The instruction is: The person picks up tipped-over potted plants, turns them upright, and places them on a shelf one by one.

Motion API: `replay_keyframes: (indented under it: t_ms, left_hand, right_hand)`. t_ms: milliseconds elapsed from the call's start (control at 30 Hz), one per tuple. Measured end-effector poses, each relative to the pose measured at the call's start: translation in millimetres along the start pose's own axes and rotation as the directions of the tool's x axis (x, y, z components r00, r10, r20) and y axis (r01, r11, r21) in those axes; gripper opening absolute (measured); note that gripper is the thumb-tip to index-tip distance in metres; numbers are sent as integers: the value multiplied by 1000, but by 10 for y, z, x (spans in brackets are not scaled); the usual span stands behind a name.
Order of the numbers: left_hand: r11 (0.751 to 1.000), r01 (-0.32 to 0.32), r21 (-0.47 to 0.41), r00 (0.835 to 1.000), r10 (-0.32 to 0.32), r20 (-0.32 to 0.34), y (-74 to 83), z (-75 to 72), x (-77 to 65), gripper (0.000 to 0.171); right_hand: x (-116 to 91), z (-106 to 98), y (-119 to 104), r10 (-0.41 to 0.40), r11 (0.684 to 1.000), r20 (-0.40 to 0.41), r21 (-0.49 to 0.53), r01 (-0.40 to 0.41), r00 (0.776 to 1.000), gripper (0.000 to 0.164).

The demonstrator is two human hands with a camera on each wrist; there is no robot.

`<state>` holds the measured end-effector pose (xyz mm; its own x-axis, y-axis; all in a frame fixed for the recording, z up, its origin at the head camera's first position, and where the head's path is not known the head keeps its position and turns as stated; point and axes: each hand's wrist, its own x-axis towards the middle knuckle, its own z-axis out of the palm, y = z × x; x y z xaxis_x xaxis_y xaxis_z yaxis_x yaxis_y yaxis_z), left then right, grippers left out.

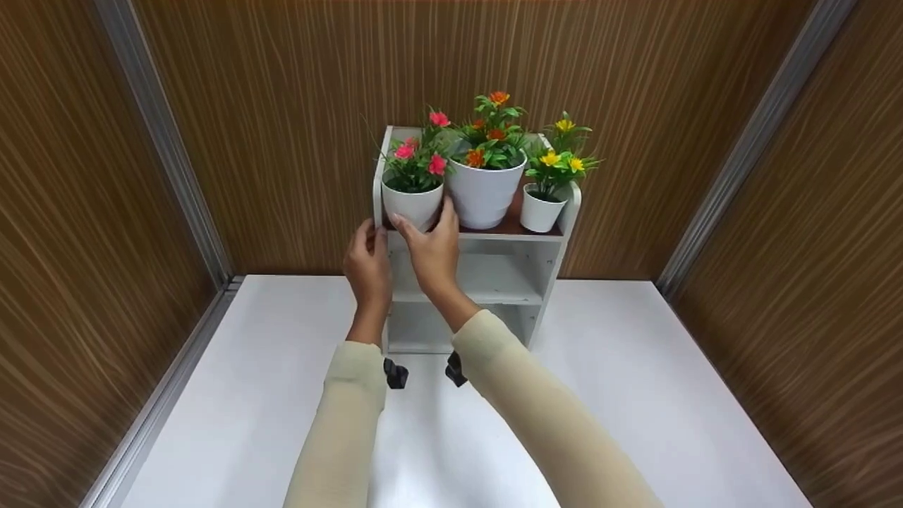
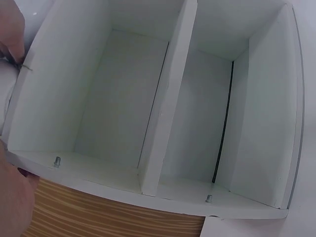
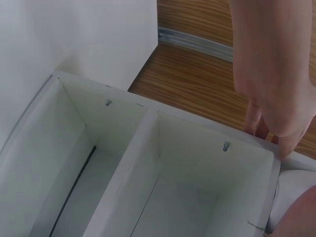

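A small white shelf unit (image 1: 465, 237) stands against the back wall with three potted artificial plants on its brown top. My right hand (image 1: 436, 250) grips the lower part of the white pot with pink flowers (image 1: 413, 201), thumb in front and fingers along its right side. That pot sits at the left end of the top. At the unit's upper left corner, my left hand (image 1: 370, 271) holds the side panel (image 3: 207, 128), thumb by the front edge and fingers on the outer face. In the left wrist view only parts of both hands show.
Right of the held pot stand a larger white pot with orange flowers (image 1: 487, 190) and a small white pot with yellow flowers (image 1: 542, 210). Below are two open compartments split by a middle board (image 2: 170, 98). Wood-patterned walls (image 1: 282, 141) enclose the white table (image 1: 282, 367).
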<state>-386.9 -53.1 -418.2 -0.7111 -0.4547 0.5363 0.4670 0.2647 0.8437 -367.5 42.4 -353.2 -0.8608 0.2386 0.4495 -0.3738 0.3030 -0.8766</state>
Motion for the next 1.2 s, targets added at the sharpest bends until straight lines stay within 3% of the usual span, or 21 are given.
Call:
replay_keyframes:
  t_ms: [367,567,700,867,1000,1200]
  left_hand:
    - [999,-46,29,998,47,-35,-56,-83,16,34]
    - [1000,-17,20,999,18,-26,-54,-117,47,35]
    - [1000,-8,1,1000,8,-24,-64,-135,49,35]
    - [1000,-24,4,1000,24,8,-66,-192,30,36]
    - [999,-39,27,997,37,74,-32,-323,-34,42]
    - [986,-74,151,976,41,215,60,-639,-126,57]
  right_hand:
    - [-324,-284,109,-48,996,93,84,41,994,93]
    - [-422,-568,204,-89,993,135,92,77,987,96]
    - [-459,-834,328,-105,994,151,47,99,983,97]
    - [-438,-1246,516,-125,985,142,-99,140,982,95]
    - [-408,-1631,665,-165,943,144,-268,199,976,91]
    - [-280,-2118,845,-219,822,195,-490,289,956,92]
